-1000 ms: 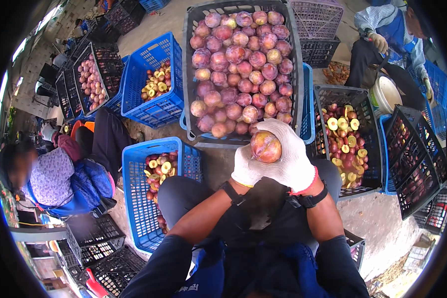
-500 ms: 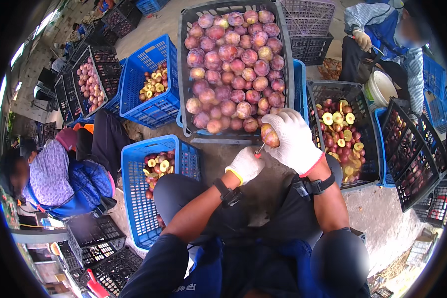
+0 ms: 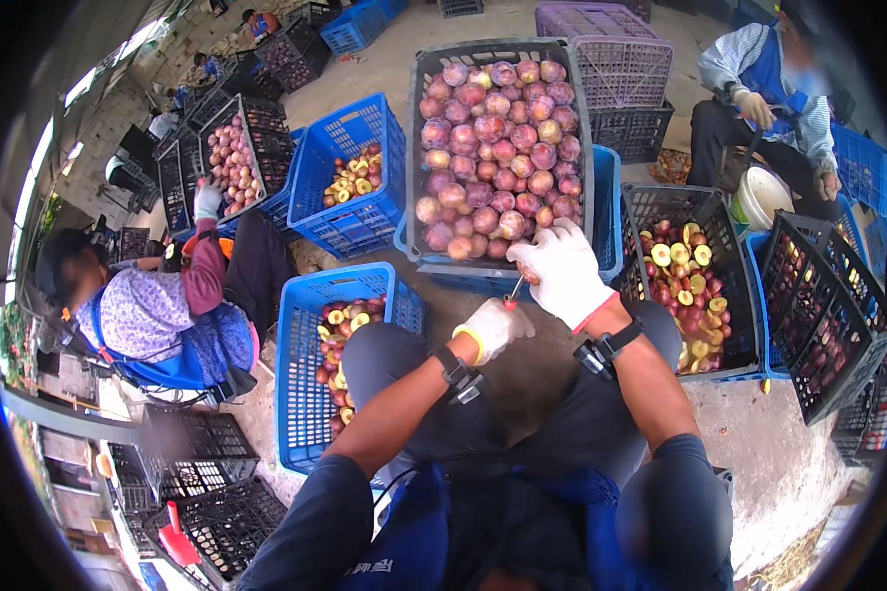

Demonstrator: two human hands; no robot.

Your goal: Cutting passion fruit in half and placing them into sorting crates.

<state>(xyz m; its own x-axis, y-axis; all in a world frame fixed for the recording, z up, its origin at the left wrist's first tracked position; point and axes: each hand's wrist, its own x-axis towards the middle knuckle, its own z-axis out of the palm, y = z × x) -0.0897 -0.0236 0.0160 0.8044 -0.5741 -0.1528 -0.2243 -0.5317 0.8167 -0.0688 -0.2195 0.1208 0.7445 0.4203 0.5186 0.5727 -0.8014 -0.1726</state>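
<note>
Nearest, the left hand (image 3: pixel 495 329) curls closed round a small tool (image 3: pixel 510 303); the right hand (image 3: pixel 568 276) cups a plum (image 3: pixel 528 275) at its tip, seemingly to steady it. Beyond, the heaped black crate (image 3: pixel 417 128) stands close, likely for easy reach.

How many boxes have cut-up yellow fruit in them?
3 that I can make out: a blue crate at near left, another blue crate behind it, and a black crate at right. More may be hidden.

Pale grey floor (image 3: pixel 749 453) under blue crates (image 3: pixel 350 231) and black crates (image 3: pixel 629 135)
</note>
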